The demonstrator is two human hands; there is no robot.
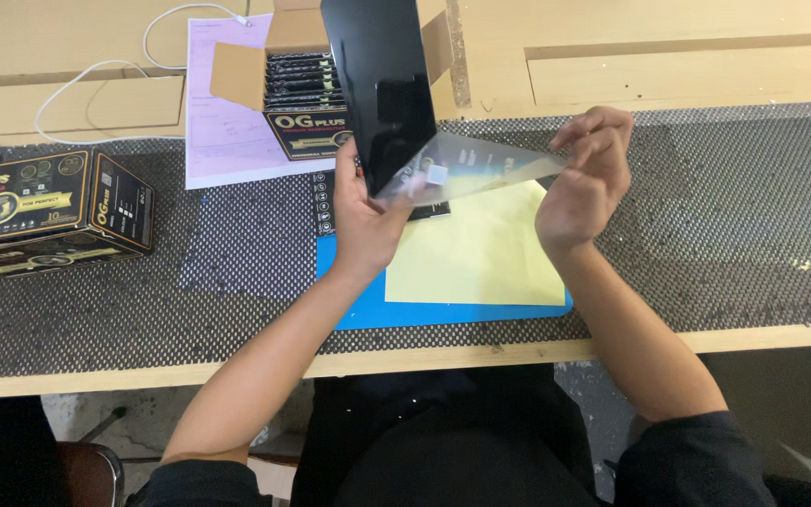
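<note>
Two bare hands are peeling a clear film off a black glass panel above the surface.

The left hand is gripping the black glass panel at its lower end, fingers pressed around its edge, so the panel is standing tilted with its long axis running from the hand up toward the far edge of the surface. The right hand is pinching the clear film between thumb and fingertips, and the film is stretching sideways from the panel's lower end toward the right edge. Both are hanging in the air over a yellow sheet lying on a blue mat near the front edge. An open carton is sitting behind the panel, and two black boxes are resting stacked by the left edge.
</note>
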